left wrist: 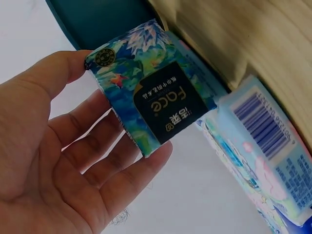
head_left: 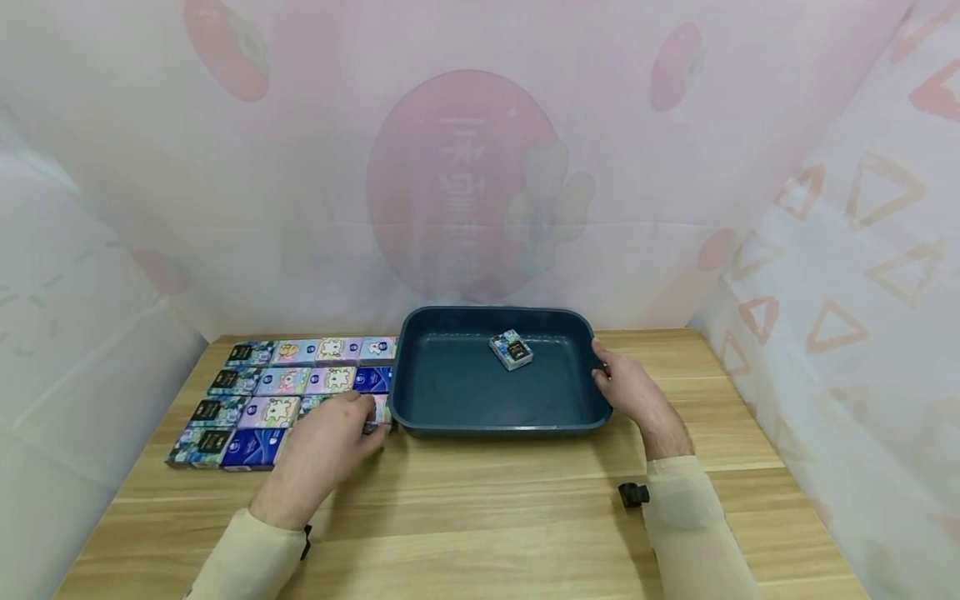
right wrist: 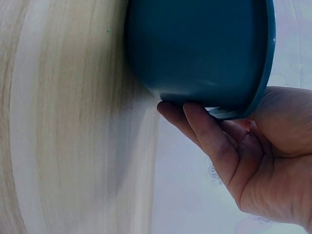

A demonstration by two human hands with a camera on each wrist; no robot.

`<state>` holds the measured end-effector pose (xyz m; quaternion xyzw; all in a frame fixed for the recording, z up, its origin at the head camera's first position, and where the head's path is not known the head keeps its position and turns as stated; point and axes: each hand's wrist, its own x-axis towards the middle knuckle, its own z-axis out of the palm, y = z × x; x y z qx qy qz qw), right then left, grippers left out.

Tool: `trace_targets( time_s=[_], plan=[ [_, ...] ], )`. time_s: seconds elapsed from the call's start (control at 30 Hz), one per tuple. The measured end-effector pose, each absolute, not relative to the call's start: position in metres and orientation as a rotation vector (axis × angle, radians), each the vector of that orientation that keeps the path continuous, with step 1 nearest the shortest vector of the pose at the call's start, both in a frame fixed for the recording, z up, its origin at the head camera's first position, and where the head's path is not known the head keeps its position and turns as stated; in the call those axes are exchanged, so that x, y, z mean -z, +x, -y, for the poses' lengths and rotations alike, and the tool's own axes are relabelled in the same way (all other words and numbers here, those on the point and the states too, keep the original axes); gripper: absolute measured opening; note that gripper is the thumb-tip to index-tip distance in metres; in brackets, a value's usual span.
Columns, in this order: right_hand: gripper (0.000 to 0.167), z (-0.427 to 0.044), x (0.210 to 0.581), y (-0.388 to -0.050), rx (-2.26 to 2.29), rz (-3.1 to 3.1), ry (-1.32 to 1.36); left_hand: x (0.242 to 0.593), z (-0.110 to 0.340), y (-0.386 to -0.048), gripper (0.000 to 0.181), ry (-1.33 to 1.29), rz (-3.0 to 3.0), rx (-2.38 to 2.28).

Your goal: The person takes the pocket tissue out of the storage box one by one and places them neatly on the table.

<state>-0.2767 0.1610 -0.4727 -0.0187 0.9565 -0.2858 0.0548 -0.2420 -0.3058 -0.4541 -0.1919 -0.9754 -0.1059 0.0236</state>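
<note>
A dark teal tray (head_left: 457,383) stands at the back middle of the table, with one tissue packet (head_left: 512,349) inside, toward its right. My right hand (head_left: 630,387) grips the tray's right wall, thumb at the rim and fingers against the outside (right wrist: 209,131). Left of the tray, my left hand (head_left: 318,450) is over the near right part of the packet rows. In the left wrist view it pinches a blue-green tissue packet (left wrist: 146,87) with a dark "Face" label, thumb on one edge and fingers on another. From the head view, that hand largely hides this packet.
Rows of tissue packets in several prints (head_left: 272,412) lie left of the tray, close against its side. A pale blue packet with a barcode (left wrist: 263,131) is beside the held one. Patterned cloth walls (head_left: 315,208) border the wooden table (head_left: 480,517).
</note>
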Motion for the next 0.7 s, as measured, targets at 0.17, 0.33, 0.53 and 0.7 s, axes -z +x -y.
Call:
trace_targets(
  time_s=[0.17, 0.33, 0.53, 0.7],
  plan=[
    [0.063, -0.1607, 0.4725, -0.2765, 0.861, -2.907, -0.057, 0.4591, 0.3027, -0.2398, 0.025, -0.607, 3.036, 0.324],
    [0.063, -0.1603, 0.4730, -0.2770, 0.868, -2.907, -0.056, 0.4618, 0.3031, -0.2390, 0.028, -0.616, 3.058, 0.311],
    [0.063, -0.1606, 0.4727, -0.2767, 0.859, -2.907, -0.050, 0.4600, 0.3054, -0.2385, 0.031, -0.640, 3.089, 0.317],
    [0.064, -0.1607, 0.4721, -0.2762, 0.863, -2.899, -0.049, 0.4591, 0.3059, -0.2384, 0.034, -0.635, 3.141, 0.289]
  ],
)
